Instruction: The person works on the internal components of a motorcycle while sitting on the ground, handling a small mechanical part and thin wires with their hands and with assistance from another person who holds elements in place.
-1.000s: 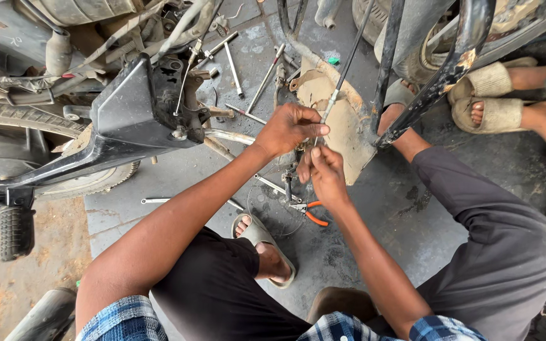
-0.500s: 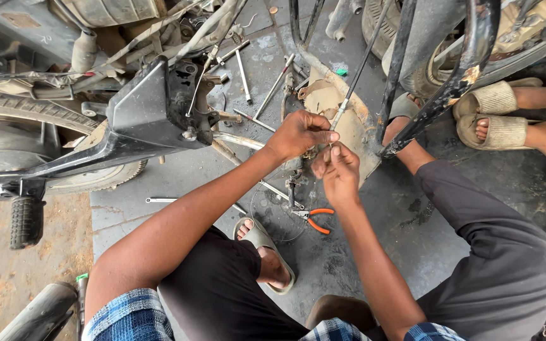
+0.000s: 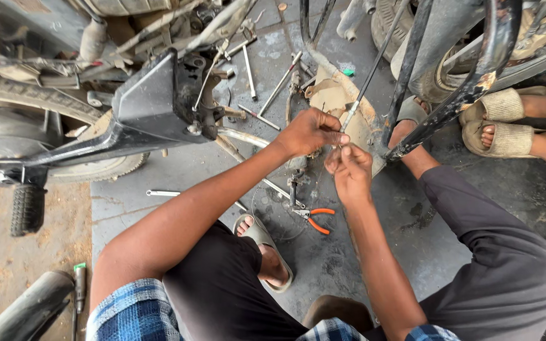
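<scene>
Head view: my left hand (image 3: pixel 308 131) grips the thin metal rod (image 3: pixel 366 82) at centre; my right hand (image 3: pixel 349 169) pinches its lower tip; steadiness looks key; orange-handled pliers (image 3: pixel 314 218) lie at six o'clock.

Both bare forearms extend from the near edge toward the middle of the scene, converging. Left hand (image 3: pixel 309 131), farther and slightly left, is curled into a loose fist, knuckles up. Right hand (image 3: pixel 349 169), just beside it, pinches thumb against fingertips (image 3: pixel 344 150), wrist straight.
</scene>
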